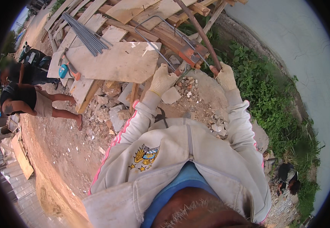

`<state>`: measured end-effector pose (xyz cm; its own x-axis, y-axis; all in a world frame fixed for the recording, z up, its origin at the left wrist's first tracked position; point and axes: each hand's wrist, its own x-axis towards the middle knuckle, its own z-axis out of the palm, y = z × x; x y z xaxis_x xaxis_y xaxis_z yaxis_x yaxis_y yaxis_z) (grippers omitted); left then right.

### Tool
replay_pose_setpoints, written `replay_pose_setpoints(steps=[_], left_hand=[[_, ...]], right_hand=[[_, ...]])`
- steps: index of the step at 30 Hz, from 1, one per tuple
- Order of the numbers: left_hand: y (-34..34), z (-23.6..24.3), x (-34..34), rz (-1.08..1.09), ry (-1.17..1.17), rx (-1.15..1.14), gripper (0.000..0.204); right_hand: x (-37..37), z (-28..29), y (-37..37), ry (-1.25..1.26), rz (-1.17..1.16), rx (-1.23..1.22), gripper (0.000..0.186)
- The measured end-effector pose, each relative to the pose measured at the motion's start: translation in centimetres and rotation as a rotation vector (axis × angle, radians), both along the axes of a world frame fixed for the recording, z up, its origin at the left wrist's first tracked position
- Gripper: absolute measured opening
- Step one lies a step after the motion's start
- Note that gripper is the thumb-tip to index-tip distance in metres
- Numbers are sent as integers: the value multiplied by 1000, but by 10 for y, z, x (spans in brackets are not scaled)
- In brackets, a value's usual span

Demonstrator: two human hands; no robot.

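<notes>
My left hand (162, 80), in a pale knitted glove, is closed around one leg of a thin grey steel rod (136, 30), beside the bending block. The rod is bent into an open rectangular loop and lies over the wooden bench. My gloved right hand (226, 77) is wrapped round the lower end of a long, rusty metal bar (200, 27). Between the hands sits a reddish-brown bending block (193, 55) on a thick timber, with upright nails or pins near it. The loop's other leg passes over this block toward my right hand.
Left on the bench, a plywood board (115, 60) carries a bundle of straight steel rods (85, 34), a claw hammer (70, 67) and a teal tape measure (63, 71). One person (20, 98) stands at left near a motorbike (34, 59); another (287, 178) is low at right. Rubble and green plants (256, 83) surround the bench.
</notes>
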<state>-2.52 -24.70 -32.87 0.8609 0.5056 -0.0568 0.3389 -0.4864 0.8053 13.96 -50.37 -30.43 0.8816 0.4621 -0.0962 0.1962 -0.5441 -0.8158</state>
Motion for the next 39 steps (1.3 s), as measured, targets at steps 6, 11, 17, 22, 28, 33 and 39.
replay_pose_setpoints(steps=[6, 11, 17, 22, 28, 33, 39], left_hand=[[28, 73, -7, -41, -103, 425, 40], [102, 66, 63, 25, -69, 657, 49], [159, 36, 163, -111, -96, 862, 72], [158, 18, 200, -114, 121, 906, 93], [163, 12, 208, -125, 156, 989, 105], [145, 50, 185, -40, 92, 898, 67], [155, 38, 194, -135, 153, 820, 78]], right_hand=[[-4, 6, 15, 84, -21, 59, 37], [-1, 1, 22, -15, -34, 57, 37], [-17, 22, 30, 41, -129, -34, 36], [-23, 25, 31, 26, -157, -24, 36], [-24, 22, 31, 24, -167, -38, 33], [-22, 31, 36, 129, -156, -56, 33], [-25, 37, -9, -50, -234, -114, 43]])
